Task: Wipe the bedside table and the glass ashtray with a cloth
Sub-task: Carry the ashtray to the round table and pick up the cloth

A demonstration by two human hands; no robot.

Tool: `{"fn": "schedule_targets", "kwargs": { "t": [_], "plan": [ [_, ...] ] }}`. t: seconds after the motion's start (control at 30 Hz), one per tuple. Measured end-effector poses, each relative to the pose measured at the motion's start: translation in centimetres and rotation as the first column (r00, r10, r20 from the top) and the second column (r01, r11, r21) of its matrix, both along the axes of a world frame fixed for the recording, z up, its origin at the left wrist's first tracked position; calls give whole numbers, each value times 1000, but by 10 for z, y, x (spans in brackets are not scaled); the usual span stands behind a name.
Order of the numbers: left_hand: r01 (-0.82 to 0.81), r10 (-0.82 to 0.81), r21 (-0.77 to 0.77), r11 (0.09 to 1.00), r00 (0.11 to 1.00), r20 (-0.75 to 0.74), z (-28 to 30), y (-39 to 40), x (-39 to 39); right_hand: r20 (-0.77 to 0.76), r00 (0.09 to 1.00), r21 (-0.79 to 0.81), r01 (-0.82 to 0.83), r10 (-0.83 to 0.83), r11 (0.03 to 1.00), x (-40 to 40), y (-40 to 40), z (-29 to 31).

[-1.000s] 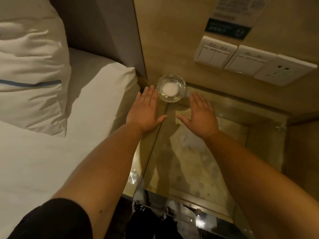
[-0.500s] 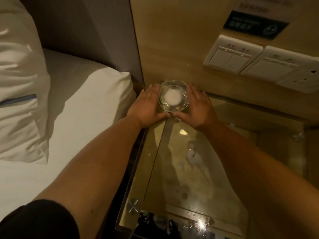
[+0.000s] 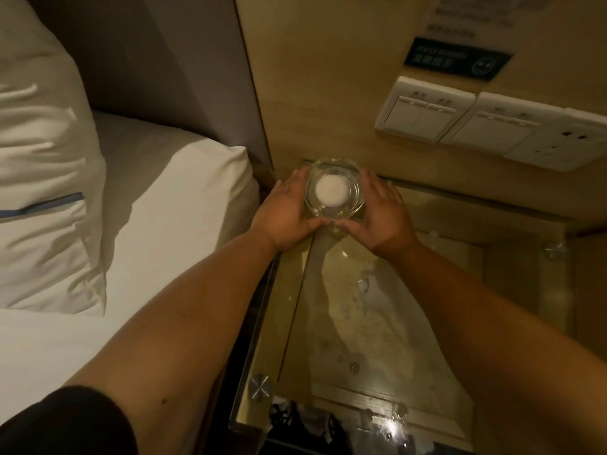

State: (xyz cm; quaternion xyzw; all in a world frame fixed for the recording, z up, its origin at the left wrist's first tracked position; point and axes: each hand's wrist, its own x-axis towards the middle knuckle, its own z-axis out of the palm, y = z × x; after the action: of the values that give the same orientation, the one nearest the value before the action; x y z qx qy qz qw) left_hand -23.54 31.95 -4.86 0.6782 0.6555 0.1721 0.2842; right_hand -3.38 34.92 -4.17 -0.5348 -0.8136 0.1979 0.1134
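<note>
Far left, a white pillow (image 3: 42, 192) with a thin blue stripe leans on the bed (image 3: 147, 231), whose white sheet runs right up to the edge of the bedside unit. The left hand (image 3: 285, 213) reaches in from the near left over that edge, a dark sleeve (image 3: 65, 425) showing at the upper arm; its palm and fingers curve against the left wall of the glass ashtray (image 3: 334, 191), thumb lying along the near rim. The ashtray is round and clear with a white disc in its middle, and it sits at the far left corner of the glass tabletop (image 3: 377, 323), close to the wooden wall panel (image 3: 322, 77). The right hand (image 3: 382, 215) cups the ashtray's right wall the same way, its thumb nearly meeting the other; so both hands are clasped around it. Further right on the panel are white light switches (image 3: 423, 110) and a socket (image 3: 558, 146), below a dark sign (image 3: 458, 59).
</note>
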Motion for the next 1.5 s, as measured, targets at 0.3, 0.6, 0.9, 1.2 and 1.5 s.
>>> {"fn": "schedule_targets", "kwargs": {
  "t": [0.3,0.6,0.9,1.2,1.5],
  "plan": [
    [49,-49,-52,997,999,1,80,-63,57,25,998,-94,52,-49,994,56,-73,71],
    [203,-203,-3,979,979,22,120,-128,127,38,977,-74,213,-210,974,128,-169,115],
    [437,-438,27,899,898,46,146,-201,185,55,910,-21,413,-412,910,177,-289,134],
    [674,-669,-7,739,735,115,169,-305,287,5,694,-124,715,-720,688,250,-445,155],
    [821,-810,-16,570,566,153,166,-422,397,41,548,-70,836,-835,545,332,-601,158]
  ]
}}
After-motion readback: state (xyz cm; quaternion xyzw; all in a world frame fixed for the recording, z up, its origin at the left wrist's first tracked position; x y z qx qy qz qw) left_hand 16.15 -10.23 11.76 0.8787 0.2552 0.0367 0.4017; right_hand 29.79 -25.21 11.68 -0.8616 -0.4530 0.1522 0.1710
